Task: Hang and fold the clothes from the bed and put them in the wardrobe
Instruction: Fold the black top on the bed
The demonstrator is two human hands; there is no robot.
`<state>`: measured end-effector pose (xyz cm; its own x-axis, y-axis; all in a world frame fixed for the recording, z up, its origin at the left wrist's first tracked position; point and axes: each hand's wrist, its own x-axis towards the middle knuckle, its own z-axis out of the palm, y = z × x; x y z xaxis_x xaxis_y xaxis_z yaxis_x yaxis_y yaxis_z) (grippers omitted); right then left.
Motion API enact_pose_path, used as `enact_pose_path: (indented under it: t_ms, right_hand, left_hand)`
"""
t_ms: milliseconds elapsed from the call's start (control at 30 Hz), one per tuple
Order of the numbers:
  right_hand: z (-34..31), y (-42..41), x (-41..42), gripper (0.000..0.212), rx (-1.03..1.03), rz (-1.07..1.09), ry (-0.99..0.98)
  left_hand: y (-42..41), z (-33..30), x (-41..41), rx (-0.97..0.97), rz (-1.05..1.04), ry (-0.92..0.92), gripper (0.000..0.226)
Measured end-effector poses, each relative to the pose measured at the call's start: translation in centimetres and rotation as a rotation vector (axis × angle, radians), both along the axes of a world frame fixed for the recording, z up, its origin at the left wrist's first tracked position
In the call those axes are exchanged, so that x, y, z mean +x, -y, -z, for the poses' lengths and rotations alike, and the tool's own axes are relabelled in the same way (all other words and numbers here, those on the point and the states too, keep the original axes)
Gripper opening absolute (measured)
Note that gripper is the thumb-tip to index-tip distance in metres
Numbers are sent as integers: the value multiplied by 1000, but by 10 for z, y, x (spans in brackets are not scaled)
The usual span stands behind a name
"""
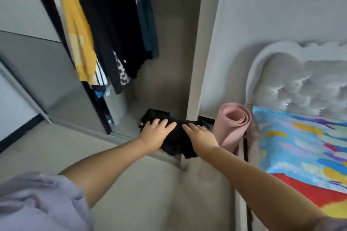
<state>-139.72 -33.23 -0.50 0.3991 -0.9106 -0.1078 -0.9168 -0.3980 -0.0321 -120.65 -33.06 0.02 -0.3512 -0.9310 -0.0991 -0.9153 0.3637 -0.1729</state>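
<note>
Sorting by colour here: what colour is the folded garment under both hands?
Black, seen in the head view: the folded garment at the wardrobe's bottom edge.

**A bedroom at home**

You are standing in a home bedroom. To your right is a bed with a bright multicoloured cover and a grey tufted headboard. Ahead, an open wardrobe holds hanging clothes, among them a yellow garment and dark ones. A rolled pink mat stands between wardrobe and bed.
</note>
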Motion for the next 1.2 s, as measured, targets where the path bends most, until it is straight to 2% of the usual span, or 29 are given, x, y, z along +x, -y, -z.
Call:
enact_pose_path:
  t_ms: [200, 300, 467, 633, 800, 900, 1033, 1200]
  right_hand:
    - [25, 57, 131, 75, 72, -47, 38]
    - [37, 82, 162, 83, 118, -50, 17]
    - [66, 130, 183, 84, 187, -35, -4]
    - [102, 197, 189, 91, 278, -7, 8]
    - [133, 290, 191, 69, 281, 10, 34]
    - [160, 345, 183, 67, 291, 47, 31]
    - [213, 428, 158, 61, 163, 102, -23]
    - [302, 501, 105, 65, 38, 263, -72]
  left_hand:
    - [45, 12, 129, 60, -65, 27, 76]
    - [69, 24, 159, 107, -74, 32, 76]
    - [119, 53, 181, 157, -55, 35, 78]
    - [193, 90, 187, 223, -33, 34, 77]
    - [292, 127, 191, 252, 12, 30, 78]
    - [352, 155, 184, 240, 49, 20, 77]
    - [446, 214, 152, 216, 58, 0, 78]
    - [541, 314, 89, 111, 148, -77, 86]
